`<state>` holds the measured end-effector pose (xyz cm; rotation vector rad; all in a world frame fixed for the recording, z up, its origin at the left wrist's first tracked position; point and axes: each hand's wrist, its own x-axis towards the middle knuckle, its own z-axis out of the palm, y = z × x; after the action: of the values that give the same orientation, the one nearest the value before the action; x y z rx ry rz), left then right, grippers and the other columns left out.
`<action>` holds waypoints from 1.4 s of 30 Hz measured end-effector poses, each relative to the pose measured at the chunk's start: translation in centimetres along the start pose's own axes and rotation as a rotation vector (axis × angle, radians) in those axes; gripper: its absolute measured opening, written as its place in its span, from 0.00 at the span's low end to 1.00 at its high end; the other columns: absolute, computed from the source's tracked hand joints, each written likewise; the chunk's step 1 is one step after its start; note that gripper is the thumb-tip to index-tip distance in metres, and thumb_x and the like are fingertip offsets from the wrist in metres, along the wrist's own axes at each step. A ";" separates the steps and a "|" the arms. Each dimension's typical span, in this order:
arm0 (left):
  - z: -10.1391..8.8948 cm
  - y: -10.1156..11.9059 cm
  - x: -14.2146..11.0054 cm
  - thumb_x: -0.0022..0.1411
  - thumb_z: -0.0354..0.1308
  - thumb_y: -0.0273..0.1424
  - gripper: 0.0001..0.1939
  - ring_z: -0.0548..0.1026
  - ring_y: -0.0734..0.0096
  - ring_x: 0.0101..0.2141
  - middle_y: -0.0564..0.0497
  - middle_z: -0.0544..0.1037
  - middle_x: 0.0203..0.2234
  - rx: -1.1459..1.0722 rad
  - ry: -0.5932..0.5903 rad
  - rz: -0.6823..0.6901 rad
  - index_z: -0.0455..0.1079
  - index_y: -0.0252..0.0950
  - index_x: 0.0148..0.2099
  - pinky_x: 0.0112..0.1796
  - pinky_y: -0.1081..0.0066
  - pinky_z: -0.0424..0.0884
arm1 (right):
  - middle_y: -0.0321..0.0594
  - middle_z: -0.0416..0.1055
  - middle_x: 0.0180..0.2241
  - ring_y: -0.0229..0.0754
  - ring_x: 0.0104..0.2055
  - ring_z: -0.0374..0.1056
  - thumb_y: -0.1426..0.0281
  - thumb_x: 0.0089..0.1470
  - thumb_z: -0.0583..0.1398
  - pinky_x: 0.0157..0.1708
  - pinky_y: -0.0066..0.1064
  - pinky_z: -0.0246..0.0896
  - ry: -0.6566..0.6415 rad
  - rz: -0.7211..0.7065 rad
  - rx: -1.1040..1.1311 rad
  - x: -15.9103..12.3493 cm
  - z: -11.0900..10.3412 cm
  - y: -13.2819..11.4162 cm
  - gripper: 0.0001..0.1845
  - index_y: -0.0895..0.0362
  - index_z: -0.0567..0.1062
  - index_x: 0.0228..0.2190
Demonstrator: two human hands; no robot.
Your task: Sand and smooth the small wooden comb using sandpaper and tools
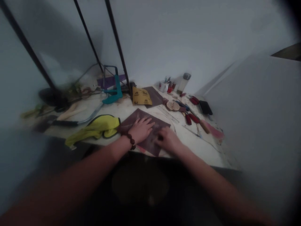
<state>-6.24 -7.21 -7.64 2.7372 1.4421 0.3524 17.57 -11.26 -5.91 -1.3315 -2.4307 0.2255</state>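
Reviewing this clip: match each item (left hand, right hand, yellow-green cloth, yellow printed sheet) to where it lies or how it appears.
Column 1:
1. left hand
2. right hand
3. yellow-green cloth
4. yellow printed sheet

Column 2:
A. on the table, left of the near dark sheet
B. on the near dark sheet, bead bracelet at the wrist
C. at the table's far side, beside a second dark sheet
D. on the near dark sheet's right part, no bracelet

Pairs: 1-B; 2-D; 3-A; 4-C.
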 end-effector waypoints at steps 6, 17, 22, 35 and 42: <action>0.2 -0.1 0.0 0.82 0.48 0.38 0.26 0.63 0.50 0.75 0.48 0.67 0.77 0.000 0.007 -0.001 0.70 0.50 0.76 0.73 0.42 0.57 | 0.43 0.81 0.37 0.49 0.45 0.72 0.64 0.60 0.75 0.51 0.39 0.65 -0.016 -0.059 0.003 -0.1 -0.3 -0.2 0.07 0.53 0.86 0.37; 0.1 0.0 0.0 0.82 0.49 0.38 0.26 0.62 0.49 0.76 0.47 0.67 0.77 -0.006 -0.002 -0.001 0.70 0.49 0.76 0.73 0.41 0.57 | 0.45 0.82 0.37 0.49 0.43 0.73 0.67 0.63 0.72 0.50 0.39 0.66 0.048 0.048 0.014 -0.3 0.0 0.2 0.04 0.55 0.86 0.37; 0.2 -0.1 0.0 0.81 0.49 0.37 0.26 0.62 0.49 0.76 0.48 0.67 0.77 0.003 0.010 0.001 0.70 0.49 0.76 0.73 0.41 0.57 | 0.44 0.82 0.41 0.49 0.48 0.74 0.65 0.60 0.76 0.54 0.39 0.65 0.002 -0.045 0.026 -0.2 -0.1 0.4 0.09 0.53 0.87 0.41; -0.3 0.2 0.1 0.82 0.48 0.37 0.27 0.62 0.47 0.76 0.45 0.66 0.78 -0.010 -0.026 0.005 0.69 0.47 0.76 0.73 0.39 0.56 | 0.46 0.81 0.38 0.50 0.43 0.72 0.62 0.64 0.73 0.50 0.41 0.65 0.065 0.081 0.002 0.0 0.2 0.9 0.08 0.54 0.86 0.37; 0.1 0.0 0.0 0.82 0.48 0.37 0.27 0.61 0.48 0.76 0.46 0.66 0.78 -0.008 -0.011 0.005 0.69 0.48 0.76 0.73 0.40 0.55 | 0.45 0.80 0.36 0.49 0.42 0.71 0.65 0.64 0.72 0.48 0.40 0.65 0.079 0.109 0.016 0.1 0.0 0.4 0.08 0.56 0.85 0.34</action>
<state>-6.19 -7.16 -7.76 2.7321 1.4287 0.3425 17.84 -10.97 -6.04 -1.4392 -2.2900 0.2159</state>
